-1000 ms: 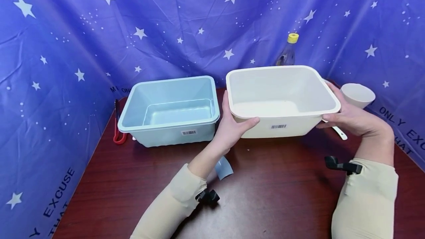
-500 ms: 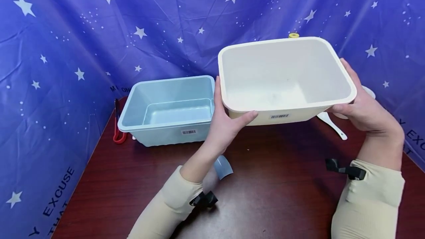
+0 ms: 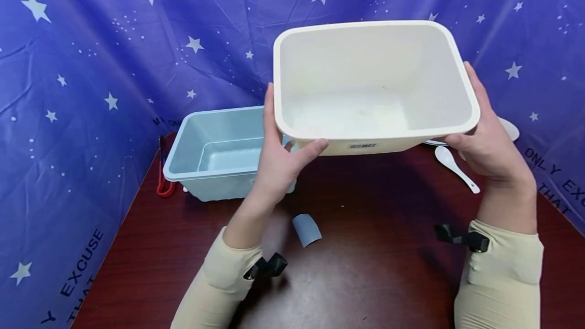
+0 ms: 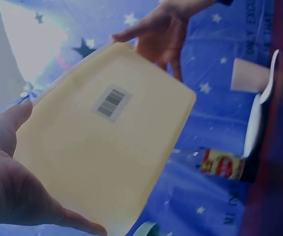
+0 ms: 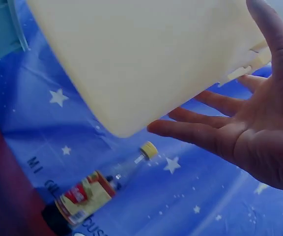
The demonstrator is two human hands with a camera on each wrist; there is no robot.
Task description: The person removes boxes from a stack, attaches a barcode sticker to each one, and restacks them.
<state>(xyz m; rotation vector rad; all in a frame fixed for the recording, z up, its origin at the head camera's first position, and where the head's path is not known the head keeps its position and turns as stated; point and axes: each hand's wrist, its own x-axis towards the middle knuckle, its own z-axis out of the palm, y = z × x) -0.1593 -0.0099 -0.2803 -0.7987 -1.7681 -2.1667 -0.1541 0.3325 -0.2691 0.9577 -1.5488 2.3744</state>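
Note:
A white rectangular plastic bin (image 3: 365, 80) is held up above the table, its open top tilted toward the head camera and nothing in it. My left hand (image 3: 276, 166) grips its left end, thumb on the front wall below the rim and fingers along the side. The right hand (image 3: 491, 146) holds the opposite end, thumb at the front corner. In the right wrist view, that hand's fingers (image 5: 195, 130) spread along the bin's end wall. A barcode label (image 4: 112, 103) shows on the front wall. Left of it, a light blue bin (image 3: 215, 187) stands on the table, partly covered by my left hand.
A white spoon (image 3: 457, 170) and a white bowl (image 3: 508, 128) are on the right, near my right hand. Behind the raised bin stands a labelled yellow-capped bottle (image 5: 87, 196). A curved grey-blue piece (image 3: 307, 230) lies mid-table. A red-handled tool (image 3: 165, 187) lies far left.
Both hands have raised the white bin, then shifted it left, tipping its opening toward the head camera. It now hides the bottle in the head view and overlaps the blue bin's right end.

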